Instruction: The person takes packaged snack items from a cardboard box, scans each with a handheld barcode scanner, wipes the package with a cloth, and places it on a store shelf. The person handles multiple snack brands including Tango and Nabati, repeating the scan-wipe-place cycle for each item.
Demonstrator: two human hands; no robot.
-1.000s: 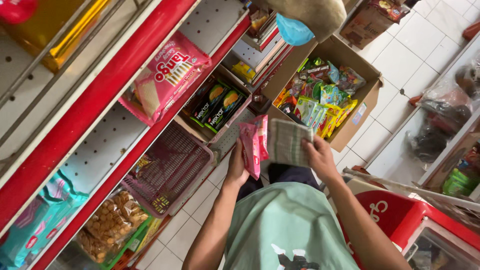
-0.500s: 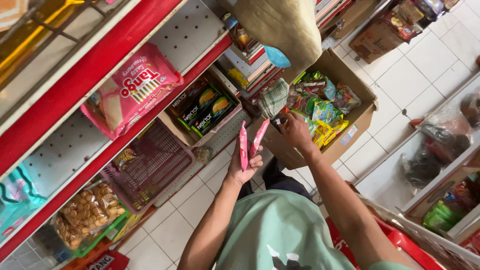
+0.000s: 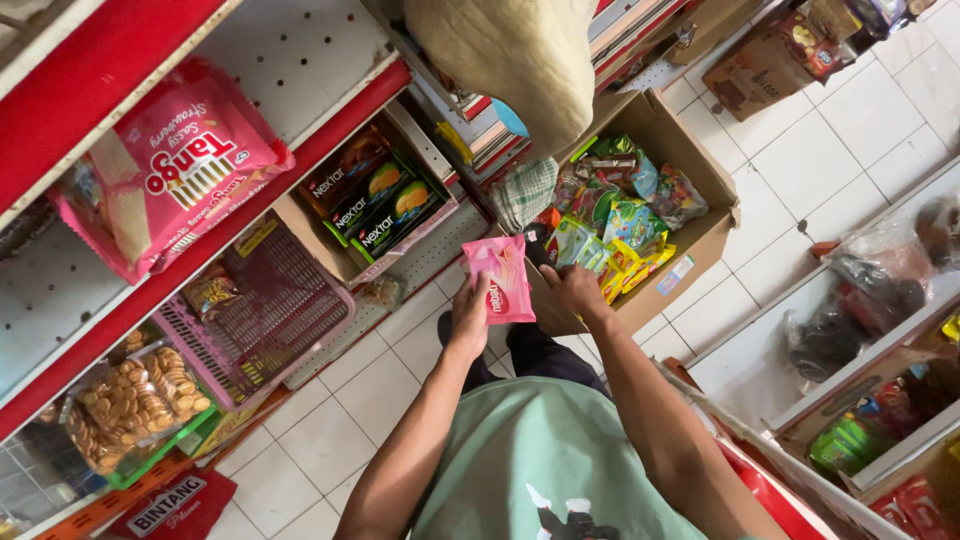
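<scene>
Nearest, below the camera: green shirt [image 3: 545,450], two bare forearms reaching forward.

Left hand [image 3: 470,318]: grip closed on the lower edge of a pink snack packet [image 3: 503,278], held upright over the tiled floor [image 3: 350,390].

Right hand [image 3: 572,290]: grip curled at the near rim of a cardboard box [image 3: 690,240]; whether it holds anything, cannot tell.

Box contents: mixed green and yellow snack packets [image 3: 610,225].

Beyond, left: red shelf [image 3: 250,215] with a pink basket [image 3: 265,305], dark biscuit packs [image 3: 375,200], a large pink wafer bag [image 3: 170,180].

Handling, as I judge it: pinch packets lightly at the edge so nothing is crushed, faces turned outward.
</scene>
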